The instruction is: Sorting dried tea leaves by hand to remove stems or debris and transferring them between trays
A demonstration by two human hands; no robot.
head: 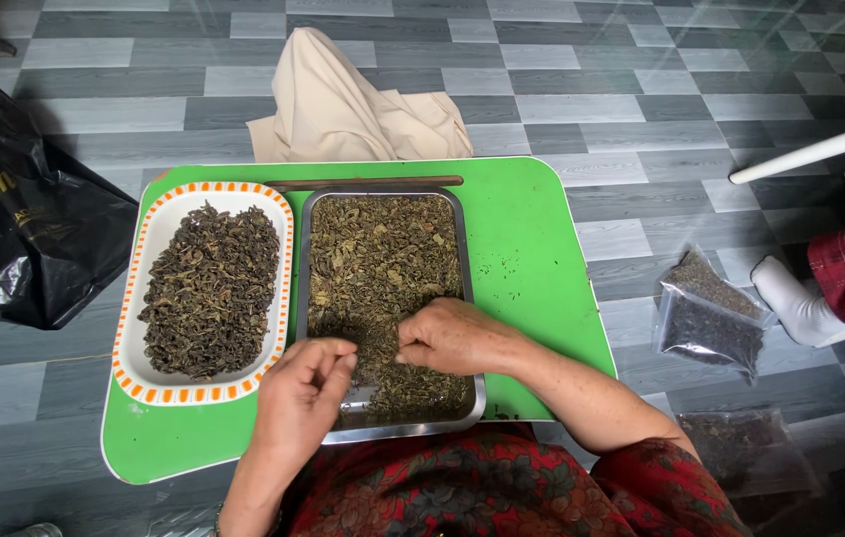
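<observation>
At lower centre, the left hand (305, 386) and right hand (452, 336) pinch dry, light, crumbly dark tea leaves (378, 268) in the rectangular steel tray (472, 298), best lifted gently between fingertips.

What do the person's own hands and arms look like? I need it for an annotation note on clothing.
Both hands, left hand and right hand, are bare, with no gloves or rings visible. Forearms are uncovered; a red floral-patterned garment covers the upper arm and body.
</observation>
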